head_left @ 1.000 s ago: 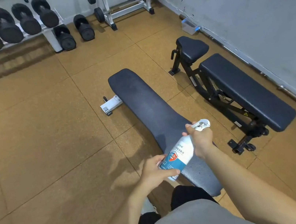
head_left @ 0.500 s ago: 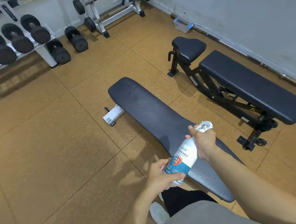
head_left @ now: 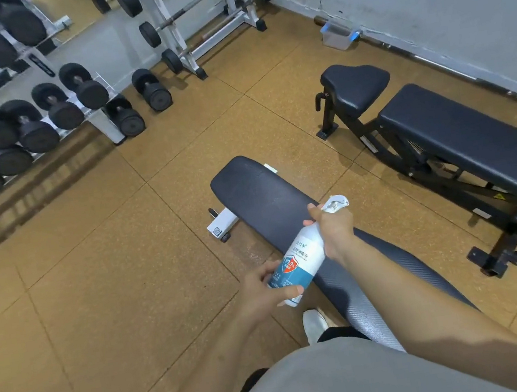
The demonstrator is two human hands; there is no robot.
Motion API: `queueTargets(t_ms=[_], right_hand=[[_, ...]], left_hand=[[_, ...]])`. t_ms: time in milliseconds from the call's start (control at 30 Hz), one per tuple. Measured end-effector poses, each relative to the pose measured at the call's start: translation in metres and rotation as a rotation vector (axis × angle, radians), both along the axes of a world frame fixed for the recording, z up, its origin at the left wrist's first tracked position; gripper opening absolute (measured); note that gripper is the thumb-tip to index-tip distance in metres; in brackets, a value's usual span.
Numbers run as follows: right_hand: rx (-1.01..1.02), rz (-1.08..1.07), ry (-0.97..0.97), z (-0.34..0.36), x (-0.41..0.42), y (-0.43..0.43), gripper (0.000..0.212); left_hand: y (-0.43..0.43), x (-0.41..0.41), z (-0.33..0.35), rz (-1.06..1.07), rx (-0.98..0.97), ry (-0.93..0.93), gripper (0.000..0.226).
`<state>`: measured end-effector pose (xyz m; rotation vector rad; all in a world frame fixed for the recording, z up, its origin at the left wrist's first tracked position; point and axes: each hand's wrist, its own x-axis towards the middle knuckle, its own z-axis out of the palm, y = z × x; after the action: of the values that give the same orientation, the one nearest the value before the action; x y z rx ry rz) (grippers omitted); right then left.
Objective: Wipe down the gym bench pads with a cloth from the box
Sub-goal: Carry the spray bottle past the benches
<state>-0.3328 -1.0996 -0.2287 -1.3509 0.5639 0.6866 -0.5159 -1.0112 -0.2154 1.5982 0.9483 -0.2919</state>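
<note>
The dumbbells [head_left: 29,129] at 10 o'clock are running off the edge. The left hand [head_left: 261,291] is curling its fingers round the bottle [head_left: 297,263] at its base; the label is showing "99.9", the rest illegible. The right hand [head_left: 334,228] is gripping the neck. One bench [head_left: 260,195] is lying beneath; a second bench [head_left: 463,138], at 3 o'clock, is being cut off. The box [head_left: 339,36] is sitting at 1 o'clock, contents unclear.

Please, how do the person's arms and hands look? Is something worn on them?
Both forearms are bare; no sleeves show. The left hand and the right hand wear no gloves, and no watch, ring or band is visible. A grey garment covers the torso.
</note>
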Motion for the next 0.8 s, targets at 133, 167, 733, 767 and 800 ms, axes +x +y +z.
queueTargets(t_ms=[133, 167, 733, 767, 800], right_hand=[[0.039, 0.029, -0.003, -0.004, 0.02, 0.023, 0.03], [0.032, 0.029, 0.002, -0.005, 0.024, 0.027, 0.027], [-0.047, -0.192, 0.014, -0.019, 0.066, 0.148, 0.025], [-0.045, -0.217, 0.015, -0.019, 0.066, 0.154, 0.025], [-0.041, -0.235, 0.01, -0.019, 0.067, 0.161, 0.025]], left_hand=[[0.017, 0.016, -0.007, 0.018, -0.003, 0.026, 0.075], [0.02, 0.02, -0.008, 0.017, 0.004, 0.032, 0.075], [0.18, 0.08, -0.036, -0.215, -0.08, 0.022, 0.074], [0.192, 0.085, -0.038, -0.251, -0.078, 0.019, 0.075], [0.203, 0.089, -0.039, -0.295, -0.077, 0.017, 0.074]])
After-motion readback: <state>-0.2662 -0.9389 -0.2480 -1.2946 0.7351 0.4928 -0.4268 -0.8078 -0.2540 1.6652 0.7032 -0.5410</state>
